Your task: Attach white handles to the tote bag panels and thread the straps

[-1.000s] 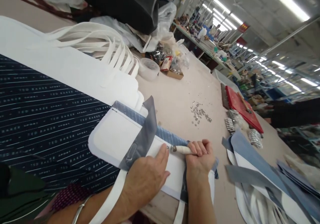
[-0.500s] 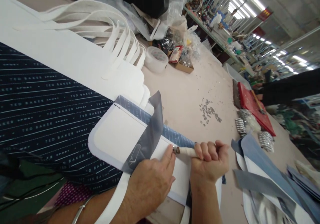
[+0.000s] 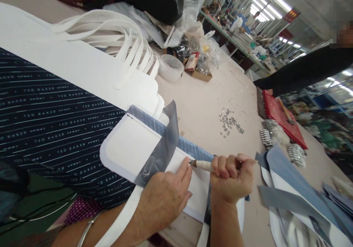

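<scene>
My right hand [image 3: 233, 179] is wrapped round the pale handle of an awl [image 3: 203, 165], which lies nearly level with its metal end pointing left. Its tip meets the edge of a white bag panel [image 3: 132, 144] beside my left fingertips and is hidden there. My left hand [image 3: 165, 199] lies over the panel with fingers stretched out, pressing it down. A grey strap piece [image 3: 162, 151] with a stitched tab crosses the panel above that hand. Blue striped lining [image 3: 193, 149] shows along the panel's far edge. A white strap [image 3: 121, 217] runs over my left forearm.
Dark striped fabric [image 3: 55, 114] and stacked white panels with strap loops [image 3: 82, 55] lie left. Behind are a tape roll [image 3: 171, 68] and scattered metal bits [image 3: 230, 123]. Grey-blue pieces [image 3: 292, 177] and a red tray [image 3: 284, 118] lie right. A person's dark sleeve [image 3: 309, 70] reaches in.
The awl and both my hands stay nearly in place, with a slight shift of the view. The other person's dark sleeve has moved up and left, and more of that person shows.
</scene>
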A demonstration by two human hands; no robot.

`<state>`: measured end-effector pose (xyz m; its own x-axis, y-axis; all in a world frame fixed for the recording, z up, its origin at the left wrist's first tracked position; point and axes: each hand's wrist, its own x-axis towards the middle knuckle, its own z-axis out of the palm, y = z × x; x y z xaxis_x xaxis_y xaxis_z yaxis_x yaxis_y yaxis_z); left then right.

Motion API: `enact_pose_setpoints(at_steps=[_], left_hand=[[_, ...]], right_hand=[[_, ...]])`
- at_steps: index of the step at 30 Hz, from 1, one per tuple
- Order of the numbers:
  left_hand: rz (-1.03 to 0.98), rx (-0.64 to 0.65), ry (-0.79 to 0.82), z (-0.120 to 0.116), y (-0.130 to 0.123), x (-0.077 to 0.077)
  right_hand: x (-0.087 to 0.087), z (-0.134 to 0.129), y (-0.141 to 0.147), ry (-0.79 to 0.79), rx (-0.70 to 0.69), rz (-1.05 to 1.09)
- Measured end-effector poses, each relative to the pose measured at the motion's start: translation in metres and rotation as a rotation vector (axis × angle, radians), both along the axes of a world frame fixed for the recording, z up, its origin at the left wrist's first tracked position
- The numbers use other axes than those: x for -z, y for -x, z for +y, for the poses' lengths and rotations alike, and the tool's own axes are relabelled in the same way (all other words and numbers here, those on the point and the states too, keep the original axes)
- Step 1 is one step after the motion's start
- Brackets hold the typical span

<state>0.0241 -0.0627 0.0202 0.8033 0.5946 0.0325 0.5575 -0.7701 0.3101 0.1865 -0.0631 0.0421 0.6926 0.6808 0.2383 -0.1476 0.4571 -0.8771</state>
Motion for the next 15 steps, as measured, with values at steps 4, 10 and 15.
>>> enact_pose_setpoints(at_steps=[4,10,15], left_hand=[[0.014,0.011,0.023,0.000,-0.001,0.000],[-0.016,0.012,0.027,0.000,-0.001,0.003],[-0.039,0.010,0.093,0.003,0.001,0.000]], right_hand=[[-0.005,0.005,0.011,0.022,-0.033,-0.085],[-0.008,0.004,0.033,0.097,-0.051,-0.388],[-0.011,0.012,0.033,0.322,-0.177,-0.663]])
